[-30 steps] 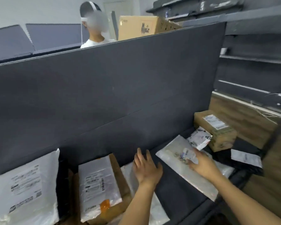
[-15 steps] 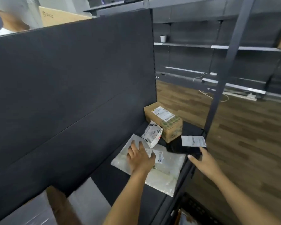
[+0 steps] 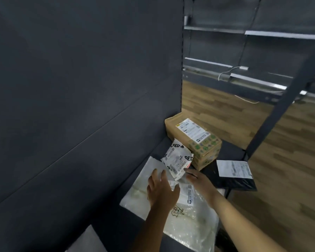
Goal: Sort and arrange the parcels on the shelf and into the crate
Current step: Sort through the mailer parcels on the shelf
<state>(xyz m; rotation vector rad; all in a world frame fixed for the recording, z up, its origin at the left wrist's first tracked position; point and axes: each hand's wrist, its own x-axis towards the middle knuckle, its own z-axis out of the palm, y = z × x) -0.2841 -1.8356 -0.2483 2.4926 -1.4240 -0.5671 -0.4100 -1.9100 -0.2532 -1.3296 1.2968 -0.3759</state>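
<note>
A large clear plastic parcel lies flat on the dark shelf. My left hand rests on its upper part with fingers spread. My right hand lies beside it, fingertips touching the lower corner of a small white parcel that leans on a brown cardboard box. A black parcel with a white label lies at the shelf's right end.
The dark back panel rises behind the shelf. A grey upright post stands at the right corner. Beyond it are wooden floor and other shelving. The corner of another pale parcel shows at bottom left.
The view has swung right and closer. My right hand came in from the black parcel to the small white parcel. My left hand stays on the clear parcel.
</note>
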